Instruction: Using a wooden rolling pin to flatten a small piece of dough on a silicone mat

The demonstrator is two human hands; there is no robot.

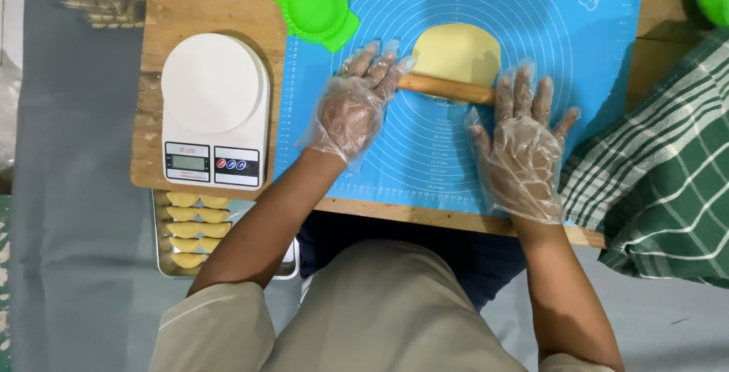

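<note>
We see both hands in thin clear plastic gloves, laid flat over a wooden rolling pin (446,89) that lies across the near edge of a flattened piece of pale yellow dough (456,52). The left hand (351,108) rests its fingertips on the pin's left end, and the right hand (522,144) covers the right end with its fingers spread; neither grip closes around the pin, both palms are open and pressing down on it. The dough sits near the middle of the ringed markings on a blue silicone mat (425,152), which is spread over a wooden desk (190,15). At the mat's upper left corner lies a bright green round dumpling mould (315,6), partly on the mat and partly on the wood. Left of the mat stands a white kitchen scale (216,108) with a round platform and a small display. Below the scale, off the desk's near edge, a metal tray (282,269) holds a row of folded yellow pastries (190,229). A green and white checked cloth (661,182) lies at the right.
</note>
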